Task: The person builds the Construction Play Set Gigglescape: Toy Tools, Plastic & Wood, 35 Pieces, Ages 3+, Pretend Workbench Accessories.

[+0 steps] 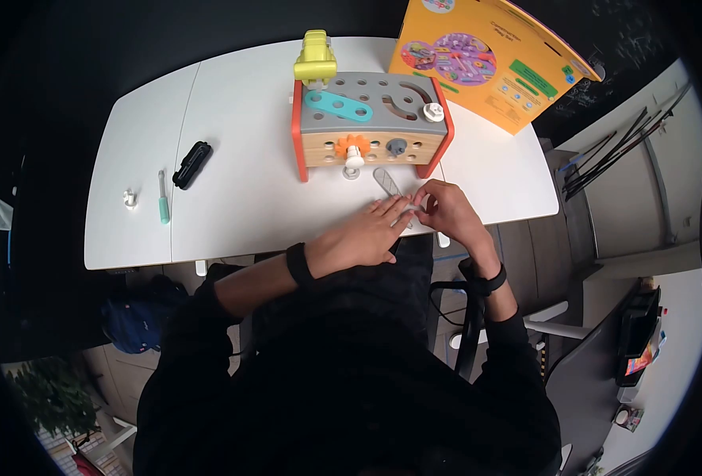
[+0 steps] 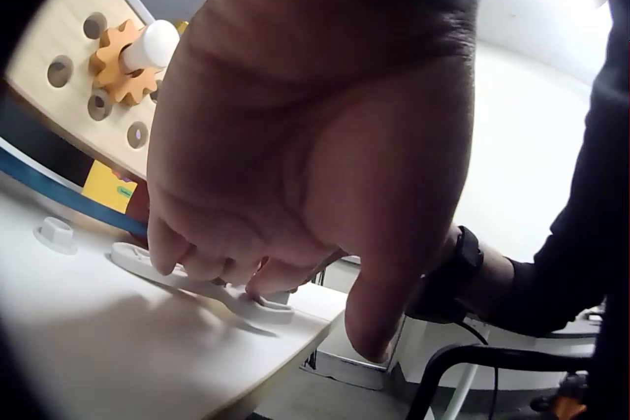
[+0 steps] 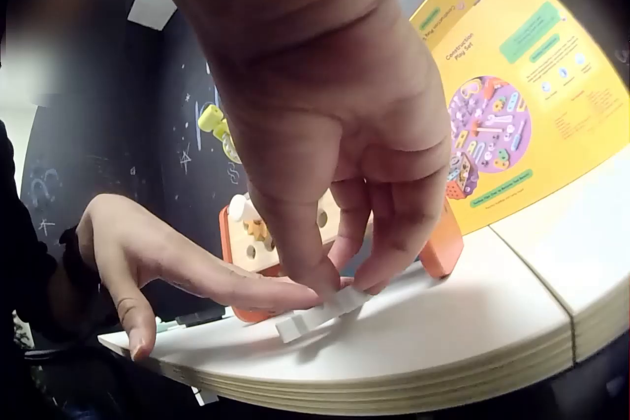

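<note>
A light grey toy wrench lies on the white table near its front edge, just before the toy workbench. My left hand reaches over it with fingers stretched out, the fingertips resting at its middle. My right hand pinches the wrench's near end between thumb and fingers; the right wrist view shows that pale end under the fingertips. On the workbench front sit an orange gear with a white bolt through it and a grey knob-like piece. The fingers partly hide the wrench.
A small grey nut lies by the workbench. Farther left are a black case, a teal-handled screwdriver and a white piece. On top of the workbench are a teal strip and a yellow-green piece. Behind stands an orange box.
</note>
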Available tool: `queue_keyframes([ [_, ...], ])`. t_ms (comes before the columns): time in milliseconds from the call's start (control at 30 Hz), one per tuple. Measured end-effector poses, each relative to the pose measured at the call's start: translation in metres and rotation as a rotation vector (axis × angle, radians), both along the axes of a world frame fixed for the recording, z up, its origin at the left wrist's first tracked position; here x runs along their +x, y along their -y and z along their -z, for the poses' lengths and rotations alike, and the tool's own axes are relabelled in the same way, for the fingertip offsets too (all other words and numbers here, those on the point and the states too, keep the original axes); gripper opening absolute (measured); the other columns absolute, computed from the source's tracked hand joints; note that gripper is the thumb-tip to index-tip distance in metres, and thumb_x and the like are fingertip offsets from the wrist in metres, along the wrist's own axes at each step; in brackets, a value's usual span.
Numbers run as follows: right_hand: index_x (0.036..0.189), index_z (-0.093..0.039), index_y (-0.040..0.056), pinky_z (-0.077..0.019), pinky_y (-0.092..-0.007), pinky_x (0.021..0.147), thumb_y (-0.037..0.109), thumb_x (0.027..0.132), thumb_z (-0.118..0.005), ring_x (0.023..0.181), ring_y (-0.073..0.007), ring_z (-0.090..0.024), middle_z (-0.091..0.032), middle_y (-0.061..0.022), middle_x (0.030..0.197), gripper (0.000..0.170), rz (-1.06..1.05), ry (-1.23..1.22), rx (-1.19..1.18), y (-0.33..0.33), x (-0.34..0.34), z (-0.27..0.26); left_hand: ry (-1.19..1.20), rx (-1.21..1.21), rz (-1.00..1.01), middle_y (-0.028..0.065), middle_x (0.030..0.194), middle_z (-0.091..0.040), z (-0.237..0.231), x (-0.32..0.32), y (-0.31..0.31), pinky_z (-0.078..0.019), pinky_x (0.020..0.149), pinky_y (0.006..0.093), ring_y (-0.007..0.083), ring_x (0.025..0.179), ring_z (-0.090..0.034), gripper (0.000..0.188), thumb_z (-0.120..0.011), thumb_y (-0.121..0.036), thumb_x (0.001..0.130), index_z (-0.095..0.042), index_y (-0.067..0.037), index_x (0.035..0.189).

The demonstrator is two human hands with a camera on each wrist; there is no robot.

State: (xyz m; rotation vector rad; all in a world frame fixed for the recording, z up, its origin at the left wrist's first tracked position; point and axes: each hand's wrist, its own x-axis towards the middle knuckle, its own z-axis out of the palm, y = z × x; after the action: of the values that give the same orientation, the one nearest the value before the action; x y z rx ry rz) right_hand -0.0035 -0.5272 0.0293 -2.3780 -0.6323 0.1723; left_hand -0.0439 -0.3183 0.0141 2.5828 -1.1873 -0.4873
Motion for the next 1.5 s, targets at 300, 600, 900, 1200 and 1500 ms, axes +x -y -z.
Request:
queue_keyframes([
  [300, 0.086, -0.062, 0.0016, -0.0533, -0.0337, 0.067, 0.0, 0.072, -0.075, 0.071, -0.0229, -0.067, -0.067, -0.01, 0.084, 0.019, 0.022, -0.03, 0.042, 0.006, 0.009, 0.003, 0.087, 0.026, -0.032, 0.0232, 0.16, -0.014, 0.021, 0.019, -0.008, -0.0154, 0.122, 0.0466, 0.0331, 0.15, -0.014, 0.088, -0.071, -0.033, 0.085, -0.026, 0.008, 0.148],
  [600, 0.079, -0.065, 0.0033, -0.0524, -0.0366, 0.074, 0.017, 0.065, -0.086, 0.083, -0.0272, -0.065, -0.066, -0.0102, 0.083, 0.029, 0.185, -0.147, -0.384, 0.046, 0.02, 0.0, 0.077, 0.036, -0.168, 0.0226, 0.159, -0.019, 0.019, 0.054, -0.023, -0.0188, 0.121, 0.0442, 0.0334, 0.149, -0.016, 0.075, -0.066, -0.025, 0.089, -0.03, 0.007, 0.147],
  [900, 0.074, -0.064, 0.0017, -0.0518, -0.0374, 0.075, 0.012, 0.064, -0.084, 0.084, -0.03, -0.064, -0.063, -0.0139, 0.088, 0.024, 0.086, -0.175, -0.377, 0.05, 0.033, 0.013, 0.152, -0.022, -0.229, 0.0298, 0.155, -0.02, 0.013, 0.033, -0.03, -0.0225, 0.118, 0.05, 0.041, 0.145, -0.024, 0.085, -0.071, -0.03, 0.086, -0.027, 0.008, 0.148],
  [1200, 0.074, -0.062, 0.0005, -0.0503, -0.0357, 0.076, 0.009, 0.067, -0.083, 0.086, -0.029, -0.062, -0.062, -0.0141, 0.09, 0.023, 0.08, -0.263, -0.365, 0.052, 0.04, 0.017, 0.097, 0.135, -0.315, 0.0307, 0.156, -0.017, 0.007, 0.036, -0.035, -0.0214, 0.117, 0.0566, 0.0439, 0.145, -0.021, 0.086, -0.07, -0.031, 0.087, -0.024, 0.0, 0.152],
  [1500, 0.077, -0.06, 0.002, -0.0499, -0.0354, 0.078, 0.012, 0.067, -0.086, 0.088, -0.0273, -0.061, -0.061, -0.0123, 0.092, 0.029, 0.08, -0.305, -0.402, 0.05, 0.041, 0.014, 0.076, 0.043, -0.243, 0.0142, 0.16, -0.022, 0.013, 0.043, -0.025, -0.0216, 0.117, 0.0526, 0.0387, 0.147, -0.02, 0.083, -0.069, -0.03, 0.088, -0.024, -0.003, 0.153],
])
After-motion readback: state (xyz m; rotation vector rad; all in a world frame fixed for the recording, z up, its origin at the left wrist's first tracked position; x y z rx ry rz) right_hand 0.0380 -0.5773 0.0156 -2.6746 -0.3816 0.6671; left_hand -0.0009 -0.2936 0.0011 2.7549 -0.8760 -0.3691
